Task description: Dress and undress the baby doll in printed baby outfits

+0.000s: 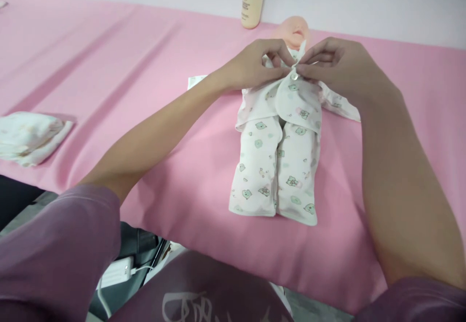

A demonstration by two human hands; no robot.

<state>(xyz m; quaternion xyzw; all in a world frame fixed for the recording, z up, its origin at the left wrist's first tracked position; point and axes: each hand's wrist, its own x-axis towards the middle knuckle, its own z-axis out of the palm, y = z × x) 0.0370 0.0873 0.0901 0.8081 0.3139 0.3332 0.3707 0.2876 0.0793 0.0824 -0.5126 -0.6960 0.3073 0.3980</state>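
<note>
A baby doll [294, 28] lies on its back, dressed in a white printed baby jacket [298, 99] and matching trousers [260, 166]. At the jacket's neck, my left hand [267, 62] pinches one edge of the front between thumb and fingers. My right hand [329, 62] pinches the cloth from the other side, its fingertips almost meeting the left ones. Just below the fingertips a small round snap button [294, 76] shows on the jacket front. The doll's upper face is not distinct, and its arms are inside the sleeves.
A cream-coloured bottle [253, 0] stands by the white wall behind the doll. Folded white cloth [31, 137] lies at the left of the pink table cover [174, 176]. Below the table's front edge are a white power bank [117, 272] and its cable.
</note>
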